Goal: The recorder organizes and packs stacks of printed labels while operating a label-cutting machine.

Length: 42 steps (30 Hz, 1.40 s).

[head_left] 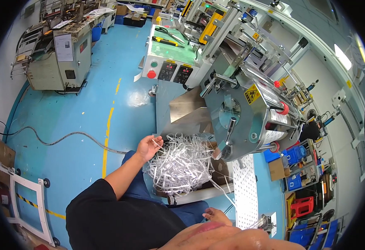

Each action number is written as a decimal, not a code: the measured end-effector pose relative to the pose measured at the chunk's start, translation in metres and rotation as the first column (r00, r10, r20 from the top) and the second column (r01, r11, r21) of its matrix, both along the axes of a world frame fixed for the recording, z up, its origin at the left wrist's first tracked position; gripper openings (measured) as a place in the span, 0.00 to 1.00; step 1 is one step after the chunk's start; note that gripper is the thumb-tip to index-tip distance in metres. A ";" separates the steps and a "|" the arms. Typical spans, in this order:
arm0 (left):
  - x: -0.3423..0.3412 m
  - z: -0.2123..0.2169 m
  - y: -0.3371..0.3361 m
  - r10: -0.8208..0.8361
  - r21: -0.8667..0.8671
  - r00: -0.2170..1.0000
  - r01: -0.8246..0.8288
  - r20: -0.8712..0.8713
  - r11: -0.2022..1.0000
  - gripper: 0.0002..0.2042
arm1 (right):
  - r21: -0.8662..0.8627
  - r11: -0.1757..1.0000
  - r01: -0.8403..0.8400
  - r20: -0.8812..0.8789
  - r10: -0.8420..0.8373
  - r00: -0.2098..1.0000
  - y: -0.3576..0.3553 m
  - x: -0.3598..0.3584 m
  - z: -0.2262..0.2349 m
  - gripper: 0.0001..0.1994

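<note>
A big tangled heap of thin white strips [181, 164] lies in front of me, above my lap. My left hand [149, 148] is at the heap's upper left edge, its fingers curled around a loose strip end. Low in the view, my right hand [216, 216] rests near my knee, partly hidden, with fingers loosely apart and nothing visible in them. A brown box [222, 166] shows behind and beside the heap. To the right, a long white perforated web [246, 191] hangs down below the machine, and a few strips trail toward it.
A grey machine with rollers [241, 112] stands close on the right. Its control box [170, 66] carries a red button, scissors and a yellow cutter. A cable [72, 134] crosses the blue floor at left, near a white trolley frame [34, 204]. Shelves [311, 166] stand far right.
</note>
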<state>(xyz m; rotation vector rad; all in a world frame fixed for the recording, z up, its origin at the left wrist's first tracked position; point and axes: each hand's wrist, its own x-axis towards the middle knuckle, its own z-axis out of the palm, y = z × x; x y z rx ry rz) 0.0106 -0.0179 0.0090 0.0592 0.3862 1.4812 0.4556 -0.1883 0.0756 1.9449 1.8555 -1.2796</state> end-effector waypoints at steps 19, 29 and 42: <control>0.012 0.039 0.008 0.150 0.165 0.069 0.360 -0.986 0.918 0.13 | 0.047 0.992 -0.121 0.014 0.120 0.993 0.004 0.007 -0.006 0.26; 0.001 0.066 0.004 0.328 0.035 -0.276 0.716 -0.903 0.697 0.16 | 0.058 0.991 -0.117 0.019 0.116 0.993 0.002 0.007 -0.007 0.28; 0.011 0.072 0.004 0.361 0.091 -0.331 0.614 -0.872 0.784 0.08 | 0.104 0.985 -0.137 0.045 0.133 0.990 0.012 0.010 0.000 0.27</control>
